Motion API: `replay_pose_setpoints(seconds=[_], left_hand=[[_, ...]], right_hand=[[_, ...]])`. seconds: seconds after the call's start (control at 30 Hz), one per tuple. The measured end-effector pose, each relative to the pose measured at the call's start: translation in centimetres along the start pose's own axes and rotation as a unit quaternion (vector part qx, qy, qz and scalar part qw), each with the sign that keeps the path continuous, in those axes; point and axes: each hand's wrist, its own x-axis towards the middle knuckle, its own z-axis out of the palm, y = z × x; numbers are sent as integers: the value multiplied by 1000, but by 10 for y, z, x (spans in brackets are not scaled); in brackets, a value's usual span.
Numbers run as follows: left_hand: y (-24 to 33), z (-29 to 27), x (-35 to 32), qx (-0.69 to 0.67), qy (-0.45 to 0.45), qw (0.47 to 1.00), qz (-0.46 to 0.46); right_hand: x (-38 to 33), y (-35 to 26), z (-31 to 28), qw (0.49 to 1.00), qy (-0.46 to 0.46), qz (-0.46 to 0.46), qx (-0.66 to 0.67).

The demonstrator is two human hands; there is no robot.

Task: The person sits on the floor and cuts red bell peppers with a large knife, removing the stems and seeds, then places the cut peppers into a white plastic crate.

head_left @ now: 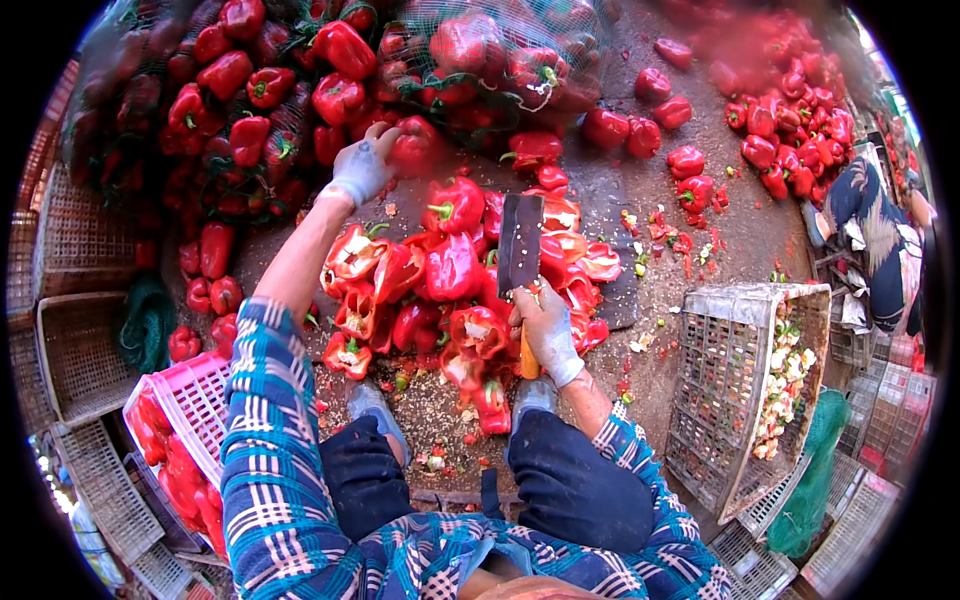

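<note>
Right fingers (pixel 522 299) grip the knife (pixel 520 240); left fingers (pixel 381 133) spread at a pepper (pixel 417 147), hold unclear. Floor (pixel 738 240) opens beyond the mat (pixel 612 195)'s right edge!

Left arm (pixel 280 350) outstretched, hands (pixel 362 174) apart, right one (pixel 548 330) clenched

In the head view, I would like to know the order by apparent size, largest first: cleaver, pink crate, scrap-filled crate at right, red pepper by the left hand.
1. Scrap-filled crate
2. Pink crate, partly hidden by the sleeve
3. Cleaver, handle included
4. Red pepper
</note>
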Motion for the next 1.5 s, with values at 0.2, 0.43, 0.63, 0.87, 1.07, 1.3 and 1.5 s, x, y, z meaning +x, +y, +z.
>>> replay_pose_setpoints(seconds=[0.2, 0.43, 0.63, 0.87, 1.07, 1.3, 1.5], left_hand=[[-25, 55, 30, 5, -95, 991, -95], [-34, -44, -24, -321, -124, 918, -197], [-80, -202, -192, -507, -15, 808, -299], [-144, -315, -472, -496, 204, 731, -422], [-191, -303, -604, -552, 306, 601, -490], [-208, -253, -694, -578, 336, 535, -516], [-176, -263, -672, -661, 389, 492, -411]], right_hand=[[3, 15, -6, 998, -41, 50, -20], [14, 26, -3, 997, -50, 52, -23], [26, 56, -3, 998, -52, -34, -15], [21, 52, 6, 997, -52, -39, 28], [51, 73, -9, 978, 4, -188, -89], [-38, -13, 34, 705, 97, -233, -662], [-185, -174, 174, 711, -175, -452, -509]])
